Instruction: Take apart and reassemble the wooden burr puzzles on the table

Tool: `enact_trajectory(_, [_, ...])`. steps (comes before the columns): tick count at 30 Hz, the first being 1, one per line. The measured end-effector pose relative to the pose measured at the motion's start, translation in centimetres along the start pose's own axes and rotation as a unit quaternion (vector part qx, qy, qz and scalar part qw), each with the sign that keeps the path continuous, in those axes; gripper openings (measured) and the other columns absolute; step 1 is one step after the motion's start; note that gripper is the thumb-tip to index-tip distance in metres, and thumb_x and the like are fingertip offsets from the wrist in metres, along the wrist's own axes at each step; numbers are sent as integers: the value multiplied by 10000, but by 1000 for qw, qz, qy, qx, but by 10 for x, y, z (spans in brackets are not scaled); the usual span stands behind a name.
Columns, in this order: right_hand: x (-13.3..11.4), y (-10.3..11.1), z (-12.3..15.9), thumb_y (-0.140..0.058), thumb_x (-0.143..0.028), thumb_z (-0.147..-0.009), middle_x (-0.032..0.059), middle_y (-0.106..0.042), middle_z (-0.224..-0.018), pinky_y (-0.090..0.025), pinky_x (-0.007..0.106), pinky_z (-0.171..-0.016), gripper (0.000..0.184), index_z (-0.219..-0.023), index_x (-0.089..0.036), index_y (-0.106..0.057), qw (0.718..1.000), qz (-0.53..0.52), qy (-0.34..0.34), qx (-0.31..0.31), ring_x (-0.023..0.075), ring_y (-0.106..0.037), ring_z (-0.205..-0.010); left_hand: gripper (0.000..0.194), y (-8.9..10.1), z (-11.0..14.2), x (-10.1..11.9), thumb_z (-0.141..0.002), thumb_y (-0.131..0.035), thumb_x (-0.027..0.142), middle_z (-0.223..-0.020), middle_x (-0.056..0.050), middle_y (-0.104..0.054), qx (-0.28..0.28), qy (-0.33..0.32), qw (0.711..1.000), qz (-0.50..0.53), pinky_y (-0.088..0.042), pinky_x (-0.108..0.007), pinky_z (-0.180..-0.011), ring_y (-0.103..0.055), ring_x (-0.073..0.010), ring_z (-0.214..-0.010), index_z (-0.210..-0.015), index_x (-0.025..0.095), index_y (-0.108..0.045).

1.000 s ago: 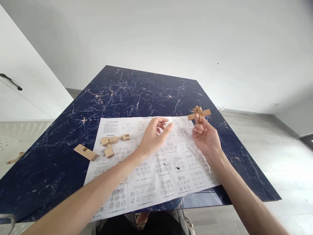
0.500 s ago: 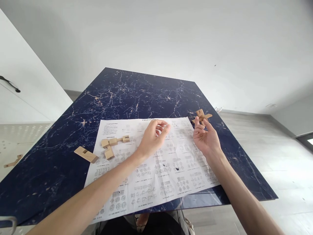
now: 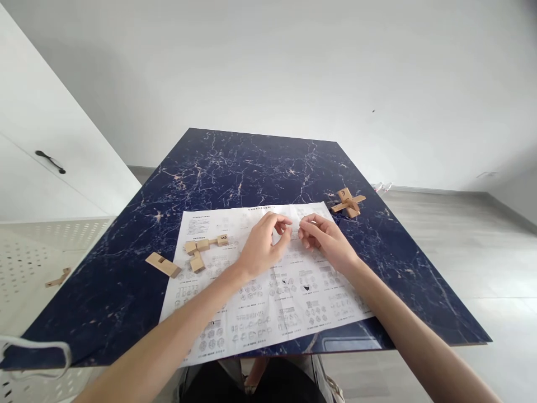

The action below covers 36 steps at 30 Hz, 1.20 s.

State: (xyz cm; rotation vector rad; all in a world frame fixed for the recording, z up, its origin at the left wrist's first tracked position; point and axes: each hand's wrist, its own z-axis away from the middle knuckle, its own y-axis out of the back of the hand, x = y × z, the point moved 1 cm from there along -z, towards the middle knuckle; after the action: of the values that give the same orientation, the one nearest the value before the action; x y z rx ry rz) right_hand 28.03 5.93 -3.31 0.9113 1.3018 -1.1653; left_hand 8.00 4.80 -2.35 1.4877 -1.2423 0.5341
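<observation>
My left hand (image 3: 265, 242) is over the middle of a printed paper sheet (image 3: 268, 336), fingers loosely curled and a gap between thumb and forefinger. Just to its right, my right hand (image 3: 325, 238) faces it with bent fingers, and nothing shows in either hand. The fingertips of the two hands are close together but apart. Left of my left hand, notched wooden puzzle pieces (image 3: 203, 244) lie on the sheet, one marked with a 3. Another notched wooden block (image 3: 163, 265) lies on the table by the sheet's left edge.
Beyond my right hand, a cross-shaped group of wooden pieces (image 3: 347, 202), one marked 3, rests on the dark blue marbled table (image 3: 251, 168). A white looped handle (image 3: 37, 341) is at the lower left. A white cabinet (image 3: 50, 123) stands on the left.
My right hand has come left from beside the wooden cross and turned its palm down, near my left hand. My left hand stays nearly in place. The view has shifted slightly.
</observation>
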Motion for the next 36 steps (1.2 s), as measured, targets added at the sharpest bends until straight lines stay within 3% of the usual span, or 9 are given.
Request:
enact_trajectory(4, [-2, -3, 1, -829, -618, -885, 2, -698, -785, -454, 303, -583, 425, -862, -238, -640, 999, 43, 9, -7, 135, -558, -608, 135, 21, 21, 9, -1090, -544, 286, -1133, -66, -696, 17, -37, 994, -97, -576, -381, -897, -677, -218, -1036, -1173, 225, -632])
enact_trajectory(8, [-3, -5, 2, -794, -649, -894, 17, -710, -801, -476, 321, -601, 436, -876, -240, -647, 997, 73, 15, -12, 143, -562, -617, 174, 62, 65, 19, -1093, -561, 327, -1227, -80, -665, 67, -57, 963, -256, -542, -482, -1053, -653, -279, -1185, -1244, 251, -600])
enact_trajectory(13, [-3, -5, 5, -747, -678, -922, 31, -722, -826, -501, 336, -631, 449, -909, -238, -655, 993, 115, 16, -28, 150, -573, -631, 495, 114, 120, 6, -1011, -670, 502, -1464, -175, -544, 167, 27, 908, -382, -463, -649, -1163, -522, -413, -1392, -1400, 238, -517])
enact_trajectory(17, [-4, -3, 7, -741, -666, -936, 36, -726, -838, -508, 340, -649, 439, -926, -235, -663, 990, 132, 21, -44, 152, -577, -635, 890, 136, 142, -12, -911, -709, 704, -1674, -237, -371, 135, 127, 907, -379, -413, -727, -1205, -355, -502, -1567, -1576, 221, -366])
enact_trajectory(20, [-3, -3, 7, -717, -634, -966, 29, -725, -830, -511, 337, -659, 404, -922, -237, -652, 988, 143, 26, -53, 150, -583, -635, 1043, 139, 145, -17, -884, -702, 758, -1720, -251, -318, 115, 180, 911, -353, -433, -709, -1218, -375, -497, -1583, -1654, 218, -251])
enact_trajectory(24, [-1, -4, 5, -716, -556, -979, 29, -738, -846, -509, 330, -658, 334, -901, -240, -641, 984, 157, 38, -69, 149, -598, -639, 1105, 135, 140, -16, -880, -678, 780, -1732, -283, -307, 106, 205, 913, -337, -476, -688, -1202, -421, -497, -1567, -1671, 176, -198])
enact_trajectory(30, [0, -3, 2, -706, -491, -987, 48, -773, -885, -514, 319, -642, 278, -895, -238, -634, 980, 175, 54, -82, 150, -622, -648, 917, 125, 124, -17, -964, -663, 647, -1746, -226, -311, 51, 118, 937, -326, -460, -614, -1244, -416, -429, -1597, -1653, 251, -206])
enact_trajectory(36, [-3, -4, 3, -688, -387, -999, 51, -779, -867, -505, 303, -610, 212, -871, -233, -621, 977, 179, 71, -92, 139, -619, -620, 755, 109, 95, -21, -1020, -620, 606, -1710, -212, -397, 4, 113, 942, -317, -444, -592, -1245, -466, -399, -1564, -1608, 234, -327])
